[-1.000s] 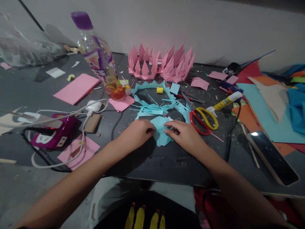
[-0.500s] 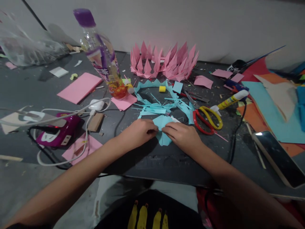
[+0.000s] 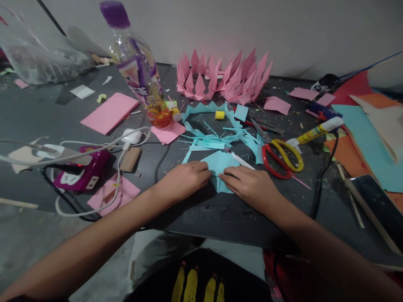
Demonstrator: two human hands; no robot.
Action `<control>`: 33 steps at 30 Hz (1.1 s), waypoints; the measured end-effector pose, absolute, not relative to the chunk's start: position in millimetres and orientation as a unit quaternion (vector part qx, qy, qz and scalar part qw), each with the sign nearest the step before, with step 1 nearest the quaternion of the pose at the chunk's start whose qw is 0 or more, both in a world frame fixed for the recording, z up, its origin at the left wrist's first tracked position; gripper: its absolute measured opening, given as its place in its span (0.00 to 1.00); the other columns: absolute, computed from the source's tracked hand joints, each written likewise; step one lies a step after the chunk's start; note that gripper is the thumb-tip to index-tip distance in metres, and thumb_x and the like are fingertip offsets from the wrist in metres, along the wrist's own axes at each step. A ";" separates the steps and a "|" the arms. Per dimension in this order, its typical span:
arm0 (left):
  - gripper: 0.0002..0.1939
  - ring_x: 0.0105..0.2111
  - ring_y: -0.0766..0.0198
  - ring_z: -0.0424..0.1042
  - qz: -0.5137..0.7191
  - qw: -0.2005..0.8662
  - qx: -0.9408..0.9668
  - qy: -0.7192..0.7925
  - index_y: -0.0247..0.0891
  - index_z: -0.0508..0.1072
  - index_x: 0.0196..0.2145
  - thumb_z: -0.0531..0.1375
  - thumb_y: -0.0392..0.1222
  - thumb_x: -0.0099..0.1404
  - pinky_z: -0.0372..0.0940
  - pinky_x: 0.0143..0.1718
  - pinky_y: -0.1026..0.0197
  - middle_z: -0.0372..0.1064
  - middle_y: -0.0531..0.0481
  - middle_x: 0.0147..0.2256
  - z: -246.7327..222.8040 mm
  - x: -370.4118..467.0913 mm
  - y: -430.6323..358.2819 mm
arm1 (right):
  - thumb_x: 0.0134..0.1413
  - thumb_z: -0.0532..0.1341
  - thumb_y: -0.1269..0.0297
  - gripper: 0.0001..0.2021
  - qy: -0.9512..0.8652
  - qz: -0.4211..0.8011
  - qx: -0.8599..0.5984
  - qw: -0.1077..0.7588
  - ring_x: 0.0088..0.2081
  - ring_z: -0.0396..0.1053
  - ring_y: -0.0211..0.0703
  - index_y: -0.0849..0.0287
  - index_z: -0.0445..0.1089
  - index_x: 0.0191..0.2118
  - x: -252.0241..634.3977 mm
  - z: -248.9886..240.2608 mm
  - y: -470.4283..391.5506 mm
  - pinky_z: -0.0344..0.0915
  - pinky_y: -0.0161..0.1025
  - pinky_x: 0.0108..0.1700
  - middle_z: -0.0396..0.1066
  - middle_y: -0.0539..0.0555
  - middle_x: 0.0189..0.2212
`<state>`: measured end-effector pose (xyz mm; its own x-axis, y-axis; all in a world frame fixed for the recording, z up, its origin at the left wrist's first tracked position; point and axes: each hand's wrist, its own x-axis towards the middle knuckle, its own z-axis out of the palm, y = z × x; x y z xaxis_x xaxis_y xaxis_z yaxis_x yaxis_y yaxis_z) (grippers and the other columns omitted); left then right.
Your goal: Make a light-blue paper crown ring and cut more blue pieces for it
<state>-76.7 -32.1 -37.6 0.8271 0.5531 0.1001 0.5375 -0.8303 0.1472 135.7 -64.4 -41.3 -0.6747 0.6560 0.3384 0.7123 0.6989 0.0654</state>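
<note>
A light blue sheet of folded paper (image 3: 219, 161) lies on the dark table in front of me, creased down its middle. My left hand (image 3: 190, 176) pinches its left side, fingers curled. From the right, my right hand (image 3: 250, 182) grips the paper with thumb and fingers close to the centre crease. The fingertips are only a little apart, and they cover part of the folds. Just beyond the paper is a ring of pointed light blue folded pieces (image 3: 198, 110), with loose blue strips (image 3: 206, 144) at its near side. A yellow cap (image 3: 219, 115) sits inside that ring.
Scissors (image 3: 277, 161) with red and yellow handles lie right of the blue pieces, near a glue stick (image 3: 317, 131). Pink folded paper crowns (image 3: 197, 86) stand by the wall. Left are a drink bottle (image 3: 143, 79), a purple power adapter (image 3: 83, 170) and cables. A phone (image 3: 378, 205) lies far right.
The whole view has shifted slightly, so objects sit farther right. Both hands stay on the blue paper, whose upper part now shows wider and flatter between them.
</note>
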 end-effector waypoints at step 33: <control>0.20 0.49 0.52 0.67 0.142 0.086 0.923 0.347 0.26 0.67 0.48 0.52 0.45 0.65 0.65 0.49 0.53 0.67 0.35 0.48 -43.0 -64.2 -84.3 | 0.60 0.52 0.73 0.12 -0.920 -0.107 -0.347 0.148 0.28 0.66 0.38 0.62 0.73 0.36 134.3 -38.0 -67.1 0.57 0.36 0.29 0.75 0.55 0.32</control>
